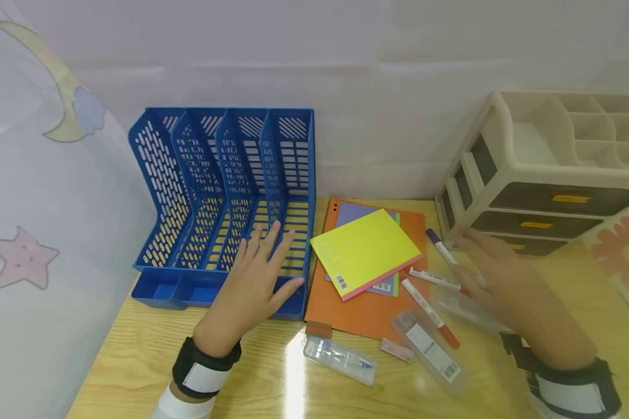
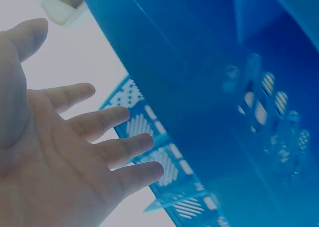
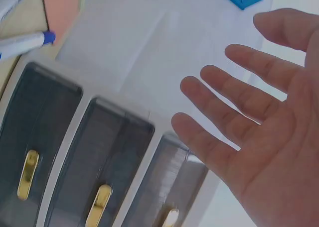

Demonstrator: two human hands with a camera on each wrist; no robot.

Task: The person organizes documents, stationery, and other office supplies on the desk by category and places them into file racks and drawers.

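Observation:
My left hand, fingers spread, is held over the front part of a blue file rack; whether it touches the rack I cannot tell. The left wrist view shows its palm with nothing in it beside the blue plastic. Blurred in the head view, my right hand is above the markers, left of the front of a white drawer organizer. Its fingers are straight and hold nothing in the right wrist view, where grey drawers with yellow handles lie beside it.
A yellow notebook lies on a purple one and an orange folder. Around them are a purple-capped marker, red-capped markers, clear cases, a pink eraser and a brown block. White cloth hangs behind.

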